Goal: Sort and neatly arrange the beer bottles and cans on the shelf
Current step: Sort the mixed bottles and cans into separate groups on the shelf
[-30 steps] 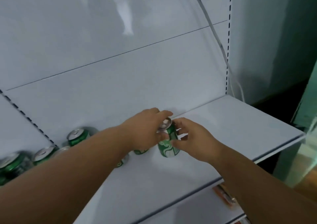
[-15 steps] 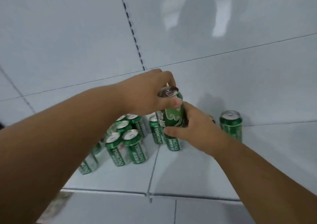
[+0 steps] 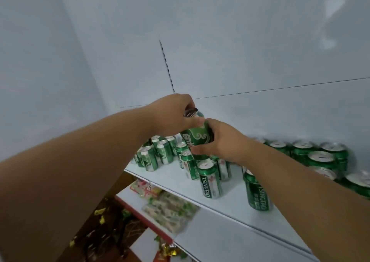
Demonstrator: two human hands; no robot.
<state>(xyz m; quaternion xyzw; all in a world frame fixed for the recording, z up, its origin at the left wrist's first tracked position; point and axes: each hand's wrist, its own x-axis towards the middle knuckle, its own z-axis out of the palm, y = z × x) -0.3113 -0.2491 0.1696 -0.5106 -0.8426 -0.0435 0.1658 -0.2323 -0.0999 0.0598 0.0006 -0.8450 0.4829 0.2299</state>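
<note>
Both hands keep their grip on one green beer can [image 3: 197, 136], left hand [image 3: 174, 114] clasping its top, right hand [image 3: 222, 141] wrapped round its body, now carried left from the bare shelf end to hover tilted above a cluster of standing cans [image 3: 158, 154] on the shelf [image 3: 230, 205], likely about to join them.

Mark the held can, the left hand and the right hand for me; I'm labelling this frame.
held can [image 3: 197, 139]: head view, green side wall.
left hand [image 3: 172, 114]: head view, back of hand.
right hand [image 3: 224, 141]: head view, back of hand.
</note>
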